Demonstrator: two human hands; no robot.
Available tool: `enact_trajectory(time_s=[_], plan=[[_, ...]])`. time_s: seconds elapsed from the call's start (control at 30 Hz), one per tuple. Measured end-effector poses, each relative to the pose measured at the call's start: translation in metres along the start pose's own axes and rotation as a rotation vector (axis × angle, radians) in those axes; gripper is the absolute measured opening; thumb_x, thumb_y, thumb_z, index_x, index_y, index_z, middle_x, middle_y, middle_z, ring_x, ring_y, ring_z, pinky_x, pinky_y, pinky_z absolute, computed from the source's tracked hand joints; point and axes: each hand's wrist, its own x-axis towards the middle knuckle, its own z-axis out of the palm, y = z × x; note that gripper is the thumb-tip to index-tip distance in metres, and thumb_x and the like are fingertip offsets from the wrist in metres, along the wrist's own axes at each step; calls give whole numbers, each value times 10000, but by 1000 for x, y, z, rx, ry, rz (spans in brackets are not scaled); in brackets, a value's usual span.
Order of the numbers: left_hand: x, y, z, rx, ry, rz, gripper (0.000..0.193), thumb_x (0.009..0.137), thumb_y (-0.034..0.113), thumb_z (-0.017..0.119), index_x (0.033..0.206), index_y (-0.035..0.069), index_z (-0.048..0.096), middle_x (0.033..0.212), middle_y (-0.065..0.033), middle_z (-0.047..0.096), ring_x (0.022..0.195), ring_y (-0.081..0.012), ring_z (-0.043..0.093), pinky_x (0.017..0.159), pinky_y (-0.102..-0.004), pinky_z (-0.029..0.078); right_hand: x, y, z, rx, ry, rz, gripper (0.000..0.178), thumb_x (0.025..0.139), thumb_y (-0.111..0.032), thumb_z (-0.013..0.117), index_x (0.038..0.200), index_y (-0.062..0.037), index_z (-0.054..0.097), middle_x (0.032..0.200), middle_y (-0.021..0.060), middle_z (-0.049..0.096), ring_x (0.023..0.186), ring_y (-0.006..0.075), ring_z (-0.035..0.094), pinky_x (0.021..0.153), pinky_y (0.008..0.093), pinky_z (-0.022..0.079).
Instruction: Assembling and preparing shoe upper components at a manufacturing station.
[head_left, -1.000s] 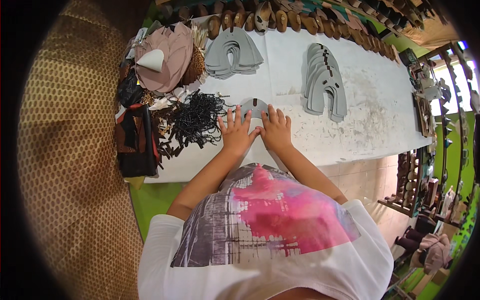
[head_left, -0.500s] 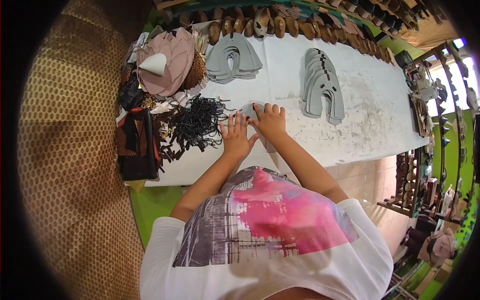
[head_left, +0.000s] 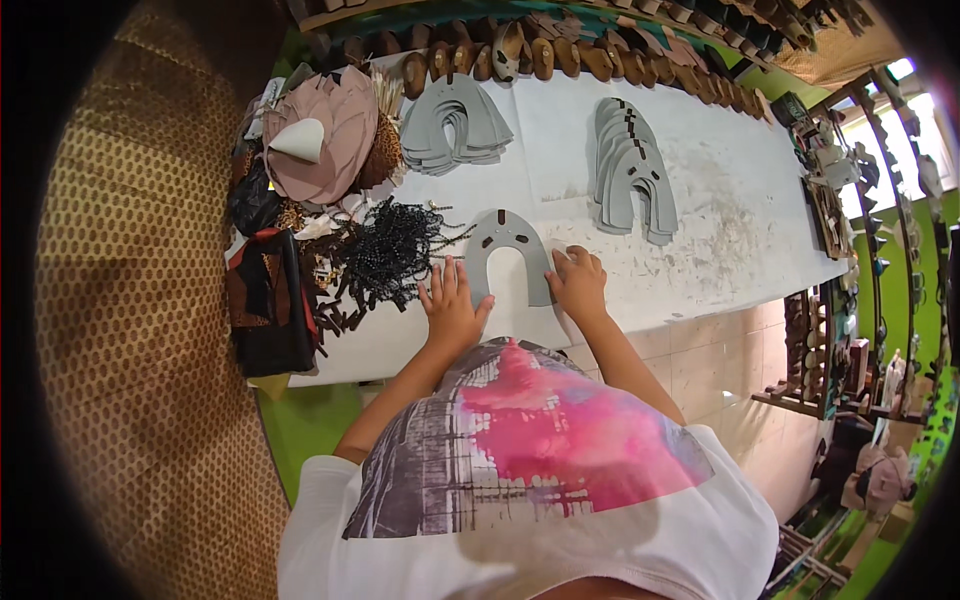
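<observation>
A grey horseshoe-shaped cut piece [head_left: 505,245] lies flat on the white table [head_left: 720,230], its two legs pointing toward me. My left hand [head_left: 452,305] rests with fingers spread on the table, touching the end of the piece's left leg. My right hand [head_left: 578,283] presses flat beside the end of the right leg, fingertips at its edge. Neither hand grips anything.
A heap of black beaded cords [head_left: 392,255] lies left of my left hand. Two stacks of grey cut pieces [head_left: 455,125] [head_left: 628,165] sit farther back. Pinkish material with a white cone [head_left: 320,140], a dark bag [head_left: 268,300] and a row of wooden forms [head_left: 540,55] border the table.
My hands have slid apart and back toward me, uncovering the grey horseshoe piece, which now shows fully between them.
</observation>
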Motion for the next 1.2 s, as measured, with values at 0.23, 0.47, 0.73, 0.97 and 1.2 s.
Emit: enact_trajectory(time_s=[0.23, 0.47, 0.73, 0.97, 1.2], plan=[[28, 3, -1, -68, 143, -133, 417, 793, 362, 575, 1085, 65, 559, 1379, -119, 332, 1290, -354, 234, 1004, -610, 101, 27, -15, 5, 351, -76, 140, 357, 745, -251, 655, 1052, -75, 607, 846, 101, 618, 814, 258, 586, 745, 371, 455], [47, 14, -16, -142, 205, -95, 199, 769, 298, 608, 762, 104, 653, 1273, -71, 480, 1259, -373, 281, 966, -564, 214, 39, 12, 6, 571, -196, 135, 377, 774, -219, 633, 1090, -22, 577, 763, 108, 614, 718, 197, 583, 650, 307, 464], [116, 69, 0, -533, 74, 302, 218, 793, 188, 550, 748, -17, 612, 972, -137, 605, 945, -311, 504, 841, -387, 371, 49, 75, -55, 1104, -249, 363, 286, 835, -197, 583, 1085, -59, 578, 682, -36, 541, 532, 54, 425, 484, 209, 320], [208, 162, -3, -370, -77, 307, 348, 814, 376, 540, 878, 55, 659, 1206, -66, 543, 1223, -373, 352, 968, -477, 303, 89, 150, -107, 1118, 2, 461, 365, 821, -245, 598, 1133, -60, 555, 777, -25, 582, 624, 63, 470, 542, 227, 357], [239, 200, 35, 47, -55, 48, 403, 830, 401, 536, 1110, 115, 581, 1361, -131, 383, 1256, -352, 310, 1009, -518, 226, 133, 195, -86, 282, 270, 362, 466, 811, -286, 586, 1219, -81, 495, 1095, 111, 572, 964, 297, 557, 789, 398, 445]])
